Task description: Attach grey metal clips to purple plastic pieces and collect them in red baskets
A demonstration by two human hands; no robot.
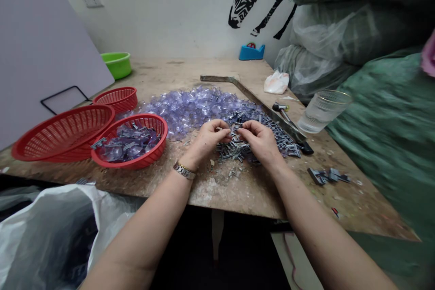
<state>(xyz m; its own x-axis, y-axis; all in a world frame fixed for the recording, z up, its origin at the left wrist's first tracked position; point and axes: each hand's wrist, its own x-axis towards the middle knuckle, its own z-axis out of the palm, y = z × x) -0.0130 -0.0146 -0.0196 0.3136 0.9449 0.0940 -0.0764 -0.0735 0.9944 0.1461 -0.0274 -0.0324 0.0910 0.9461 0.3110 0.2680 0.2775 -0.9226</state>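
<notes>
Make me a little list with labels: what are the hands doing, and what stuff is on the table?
left hand: left hand pinches a small part, fingers curled
right hand: right hand meets it over the grey metal clips
pile: clear purple plastic pieces behind the hands
baskets: three red baskets, the nearest one holding purple pieces and clips
drink: glass of water on the right
far edge: green bowl, blue tape holder
surface: worn wooden table

L hand (208,138) & R hand (260,140) fingertip-to-fingertip
</notes>
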